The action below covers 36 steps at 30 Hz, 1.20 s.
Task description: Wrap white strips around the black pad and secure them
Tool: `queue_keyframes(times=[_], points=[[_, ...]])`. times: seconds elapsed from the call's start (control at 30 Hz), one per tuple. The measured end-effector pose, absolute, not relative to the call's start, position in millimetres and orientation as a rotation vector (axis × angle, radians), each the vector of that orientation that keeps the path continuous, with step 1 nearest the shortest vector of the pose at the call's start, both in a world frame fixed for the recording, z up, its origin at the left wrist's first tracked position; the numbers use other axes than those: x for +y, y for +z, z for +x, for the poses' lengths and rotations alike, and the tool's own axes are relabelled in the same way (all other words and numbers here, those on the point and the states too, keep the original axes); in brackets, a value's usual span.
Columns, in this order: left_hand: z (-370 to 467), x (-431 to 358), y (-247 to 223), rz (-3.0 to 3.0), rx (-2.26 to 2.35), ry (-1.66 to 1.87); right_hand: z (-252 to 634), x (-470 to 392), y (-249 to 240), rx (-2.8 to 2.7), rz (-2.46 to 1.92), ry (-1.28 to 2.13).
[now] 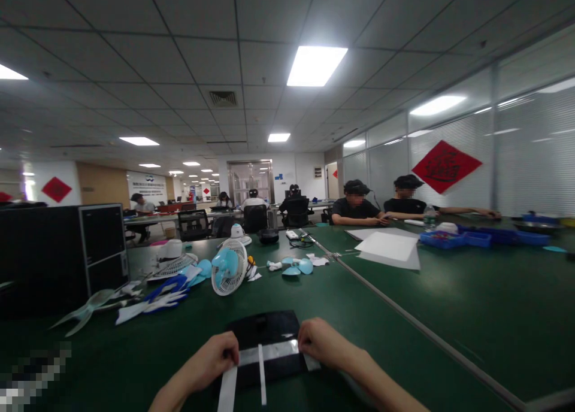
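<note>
A flat black object (265,326) lies on the green table in front of me. Across it runs a pale, shiny strip (268,352), with a narrow white strip (262,376) crossing it lengthwise. My left hand (221,353) is closed in a pinch at the strip's left end, and a wider white strip (227,389) hangs below its fingers. My right hand (320,340) is closed at the right end, above another short pale piece (311,362). Both hands appear to pinch the ends of the pale strip.
A small fan (229,267), blue-and-white gloves (164,298) and blue fan blades (297,267) lie beyond the black object. A black computer case (104,244) stands at left. White sheets (389,247) and blue trays (442,239) are at right, near two seated people.
</note>
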<state>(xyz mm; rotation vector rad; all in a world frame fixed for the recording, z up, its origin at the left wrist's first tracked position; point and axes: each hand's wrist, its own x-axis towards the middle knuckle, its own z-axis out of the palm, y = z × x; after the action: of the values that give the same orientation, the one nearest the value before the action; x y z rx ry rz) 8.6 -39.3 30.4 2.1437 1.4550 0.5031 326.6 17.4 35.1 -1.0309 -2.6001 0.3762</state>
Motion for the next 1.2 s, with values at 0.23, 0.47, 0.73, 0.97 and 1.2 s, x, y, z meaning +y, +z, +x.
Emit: queue_keyframes(times=[0.23, 0.47, 0.73, 0.97, 1.2], points=[[-7.5, -29.3, 26.7, 2.144, 1.661, 0.648, 327.1, 15.4, 41.1, -2.451, -1.027, 0.368], [-56.1, -11.1, 10.4, 2.108, 2.244, 0.521, 299.9, 29.5, 39.2, -2.489, -1.015, 0.339], [-96.2, 4.1, -17.8, 1.944, 2.555, 0.361, 228.7, 54.0, 46.5, -2.642, -1.017, 0.163], [-92.2, 0.0, -14.3, 1.915, 2.509, 0.330, 220.4, 65.4, 47.2, -2.637, -1.104, 0.162], [-98.4, 2.6, -20.3, 1.912, 2.491, 0.370, 285.6, 64.7, 57.7, -2.400, -1.262, 0.101]])
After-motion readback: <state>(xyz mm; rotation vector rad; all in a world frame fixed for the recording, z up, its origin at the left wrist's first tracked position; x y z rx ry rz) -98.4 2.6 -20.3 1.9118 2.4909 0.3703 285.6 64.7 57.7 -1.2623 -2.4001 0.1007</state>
